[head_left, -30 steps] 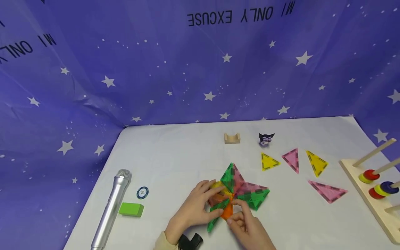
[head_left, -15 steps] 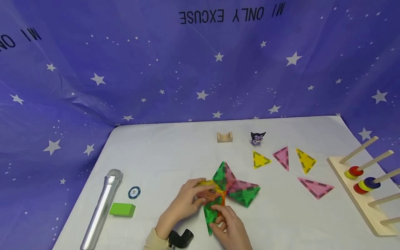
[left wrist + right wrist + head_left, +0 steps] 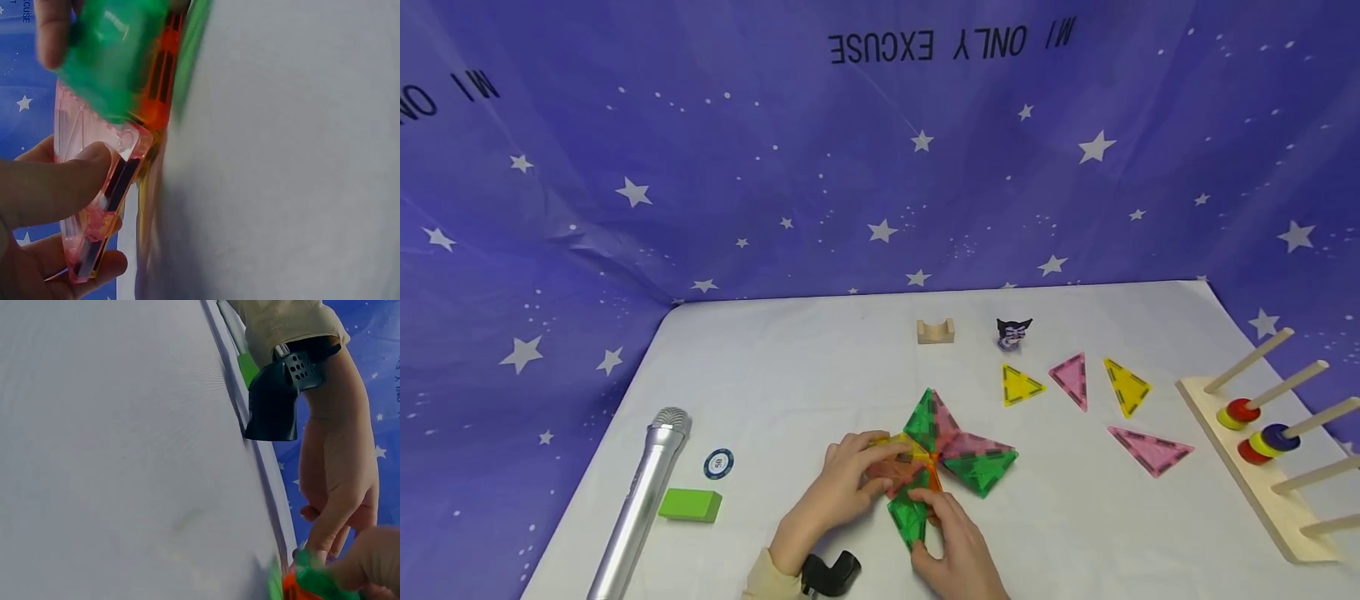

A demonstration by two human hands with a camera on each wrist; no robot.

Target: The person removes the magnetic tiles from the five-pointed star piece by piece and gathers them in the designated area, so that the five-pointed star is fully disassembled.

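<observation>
A star-like figure of translucent magnetic tiles stands on the white table, with pink tiles (image 3: pixel 981 446) and green tiles (image 3: pixel 981 473) on its right arm. My left hand (image 3: pixel 842 487) grips its left arm; in the left wrist view the thumb lies on a pink magnetic tile (image 3: pixel 94 222), fingers behind it. With thumb and fingertips my right hand (image 3: pixel 958 546) pinches a green magnetic tile (image 3: pixel 908 518) at the near arm. Beside that tile an orange tile (image 3: pixel 161 78) shows, partly covered. In the right wrist view the green tile (image 3: pixel 315 578) is blurred.
Loose yellow (image 3: pixel 1021 386) and pink triangle tiles (image 3: pixel 1152 450) lie to the right, near a wooden peg board (image 3: pixel 1240 458) with rings. A small figurine (image 3: pixel 1012 333) and wooden block (image 3: pixel 936 332) stand behind. Leftward are a microphone (image 3: pixel 643 500), green block (image 3: pixel 690 505) and round chip (image 3: pixel 718 463).
My right hand has moved left from the orange tile to the green one, whose near tip has swung slightly right. The left hand keeps its grip. The head view has shifted.
</observation>
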